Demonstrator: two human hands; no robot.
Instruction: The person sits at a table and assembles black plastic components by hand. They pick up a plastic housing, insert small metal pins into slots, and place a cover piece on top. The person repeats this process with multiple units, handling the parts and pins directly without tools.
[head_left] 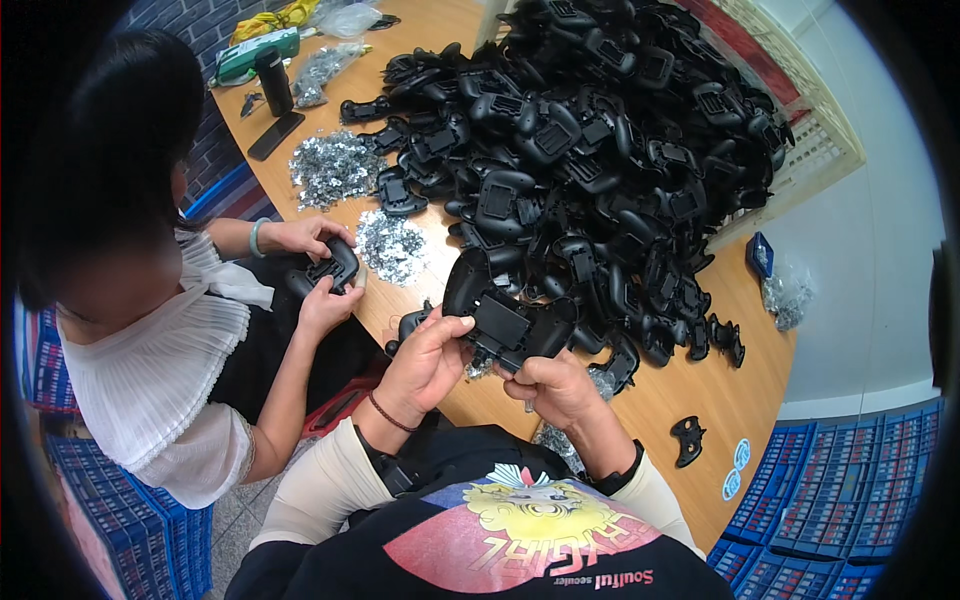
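Observation:
A black game controller shell (500, 322) is held in front of me, its flat rectangular battery area facing up. My left hand (428, 362) grips its left side, thumb on the top face. My right hand (560, 392) is closed on its lower right edge, thumb and bent fingers pinching there. A small pale tip shows under the right fingers, too small to name. Beyond the shell rises a large heap of similar black controller shells (580, 150). Left of it lies a pile of small shiny metal pieces (391, 246); more sit partly hidden beneath my hands.
At my left a co-worker in a white top (165, 390) holds another black shell (335, 265). A second metal pile (335, 170), a phone (277, 136) and a dark bottle (272, 80) stand farther back. A loose black part (688, 441) lies right; blue crates (840, 480) stand beyond.

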